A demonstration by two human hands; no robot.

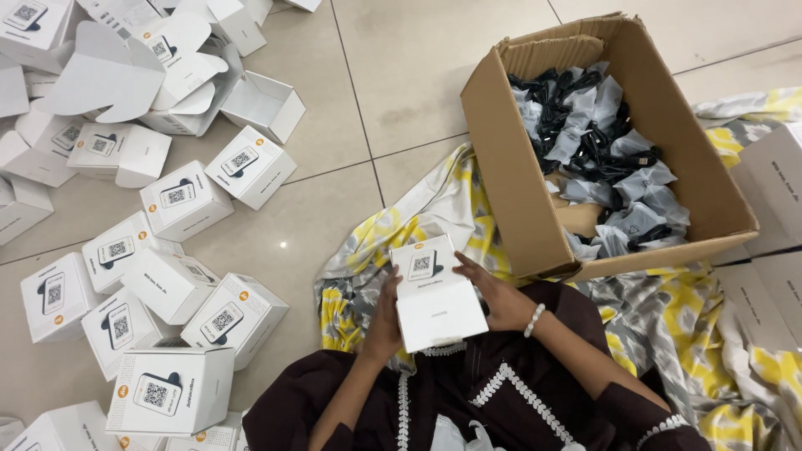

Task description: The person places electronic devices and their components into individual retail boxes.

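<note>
Both hands, left hand (386, 321) and right hand (499, 301), fingers closed around 1 white box (436, 302).

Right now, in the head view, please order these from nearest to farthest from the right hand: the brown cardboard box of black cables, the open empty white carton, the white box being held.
1. The small white box, held between both hands; the right hand touches it.
2. The brown cardboard box of black bagged cables, just above that hand.
3. The open empty white carton, far upper left on the tiled floor.
</note>
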